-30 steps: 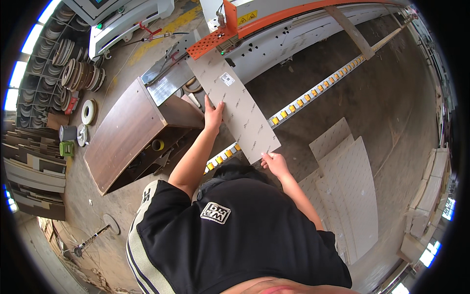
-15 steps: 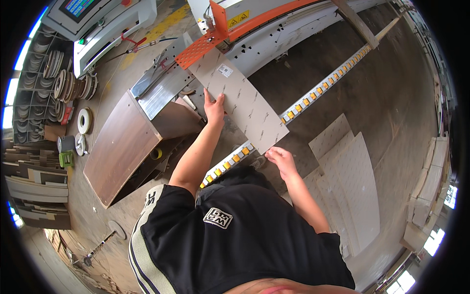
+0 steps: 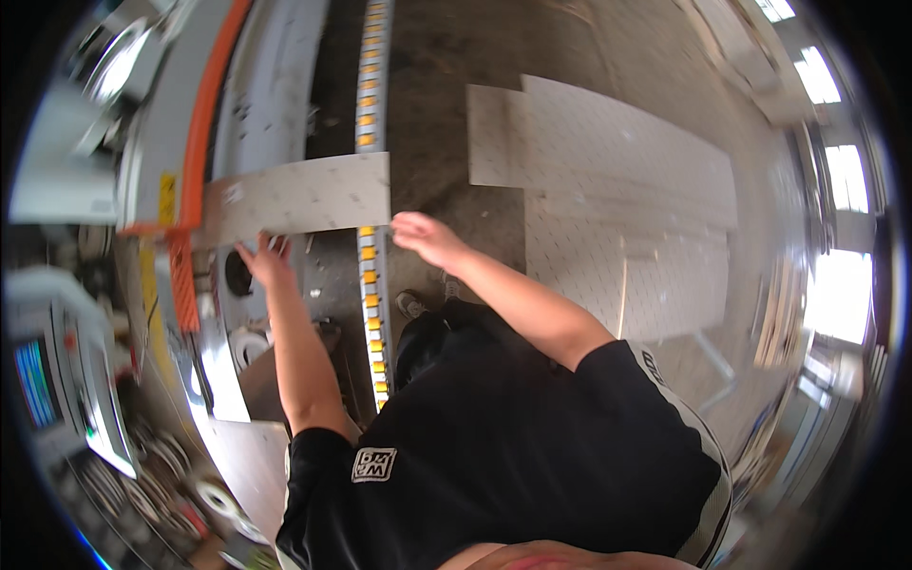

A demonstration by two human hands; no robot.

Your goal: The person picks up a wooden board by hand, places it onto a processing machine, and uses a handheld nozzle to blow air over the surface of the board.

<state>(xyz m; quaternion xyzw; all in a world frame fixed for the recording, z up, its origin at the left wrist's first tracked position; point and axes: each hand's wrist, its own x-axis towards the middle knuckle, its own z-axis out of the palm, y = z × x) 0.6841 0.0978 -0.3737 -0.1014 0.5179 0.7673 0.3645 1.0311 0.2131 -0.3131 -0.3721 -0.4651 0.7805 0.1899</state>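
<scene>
A pale rectangular board (image 3: 313,195) with small printed marks lies across a roller rail (image 3: 371,302) with yellow rollers. Its left end reaches the orange edge (image 3: 193,190) of a long machine. At the board's near long edge is my left hand (image 3: 271,260), fingers spread, the fingertips touching or almost touching it. Beside the board's right end my right hand (image 3: 429,241) has its fingers stretched out toward the corner, slightly blurred; whether they touch is hard to tell. Neither hand grips anything.
Several similar pale boards (image 3: 627,180) lie stacked low on the right. A control panel with a lit screen (image 3: 36,382) stands at the left, with rolls of edge strip (image 3: 152,489) below it. My shoes (image 3: 410,304) show beside the rail.
My view has swung right, turning the whole scene. The board still lies at the machine and over the rail; my hands remain by its near edge and its right end.
</scene>
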